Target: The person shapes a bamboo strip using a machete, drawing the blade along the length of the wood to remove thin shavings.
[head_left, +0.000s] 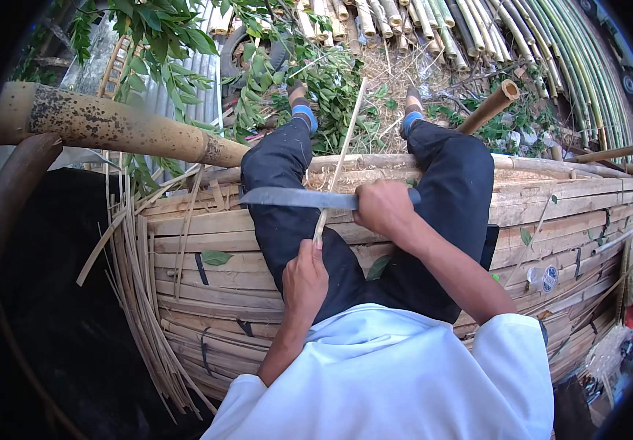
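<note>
My right hand (384, 210) is wrapped round the dark handle of a long knife (294, 198), its blade pointing left above my thighs. The blade crosses a narrow bamboo strip (344, 154); whether it touches the strip, I cannot tell. Closed on the strip's near end is my left hand (306, 275), just below the blade. From there the strip runs up and away between my knees, its far end raised past the slatted bench.
I sit on stacked bamboo slats (206, 297). Thin strips (137, 308) hang at the left, below a thick bamboo pole (118, 125). Long bamboo poles (551, 51) lie at the far right, leafy branches (170, 44) at the far left. A cut bamboo stub (489, 106) sticks up beyond my right knee.
</note>
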`<state>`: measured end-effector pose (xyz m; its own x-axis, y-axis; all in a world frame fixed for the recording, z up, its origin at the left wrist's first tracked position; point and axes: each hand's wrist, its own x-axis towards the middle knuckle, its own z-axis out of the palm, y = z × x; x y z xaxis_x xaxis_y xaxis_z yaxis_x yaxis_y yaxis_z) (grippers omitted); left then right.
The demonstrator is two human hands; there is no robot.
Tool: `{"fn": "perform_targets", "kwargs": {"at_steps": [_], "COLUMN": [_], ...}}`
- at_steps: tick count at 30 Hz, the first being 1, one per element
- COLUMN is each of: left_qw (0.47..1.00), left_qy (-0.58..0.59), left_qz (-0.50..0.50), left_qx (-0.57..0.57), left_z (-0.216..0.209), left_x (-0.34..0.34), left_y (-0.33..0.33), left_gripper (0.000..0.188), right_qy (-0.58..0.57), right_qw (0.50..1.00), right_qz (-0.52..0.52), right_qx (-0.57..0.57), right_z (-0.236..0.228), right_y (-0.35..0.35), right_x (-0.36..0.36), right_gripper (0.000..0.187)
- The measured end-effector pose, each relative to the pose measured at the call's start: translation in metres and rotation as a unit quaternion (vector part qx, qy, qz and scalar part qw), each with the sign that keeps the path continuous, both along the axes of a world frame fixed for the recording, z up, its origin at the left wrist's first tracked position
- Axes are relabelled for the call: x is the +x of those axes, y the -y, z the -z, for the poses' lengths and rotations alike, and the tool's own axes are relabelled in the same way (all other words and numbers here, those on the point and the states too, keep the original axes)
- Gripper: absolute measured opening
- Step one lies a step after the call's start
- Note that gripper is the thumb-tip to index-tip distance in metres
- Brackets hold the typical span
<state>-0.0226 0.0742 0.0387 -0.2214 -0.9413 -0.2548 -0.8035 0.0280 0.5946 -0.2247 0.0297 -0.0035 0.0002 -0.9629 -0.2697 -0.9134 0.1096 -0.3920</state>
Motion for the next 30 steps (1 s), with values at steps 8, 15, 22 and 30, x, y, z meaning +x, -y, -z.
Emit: {"fn": "perform_targets", "kwargs": {"at_steps": [8,15,22,30], "left_qw": [0.999,1.0,1.0,0.999], "left_qy": [-0.01,0.003,0.013,-0.003], "left_qz": [-0.036,-0.002,-0.011,-0.013], "left_qx": [0.008,-0.005,-0.011,0.029], "left_z": [0.0,0.002,-0.007,-0.001], "left_x": [0.002,0.02,0.03,0.026], "left_y": [-0.007,-0.008,-0.017,-0.03], "left_gripper": [0.025,0.025,0.025,0.026], "right_qy": [0.034,0.011,-0.038,-0.044], "right_qw": [0.998,0.998,0.998,0.994], "right_qz": [-0.056,-0.057,0.005,-0.098], "right_qx": [0.016,0.021,0.043,0.024], "right_z": [-0.008,-0.004,-0.003,-0.019], "right_y": [0.0,0.025,0.054,0.032], "right_x": [0.008,-0.017,-0.051,-0.033], "right_gripper": [0.025,0.023,0.021,0.022]}}
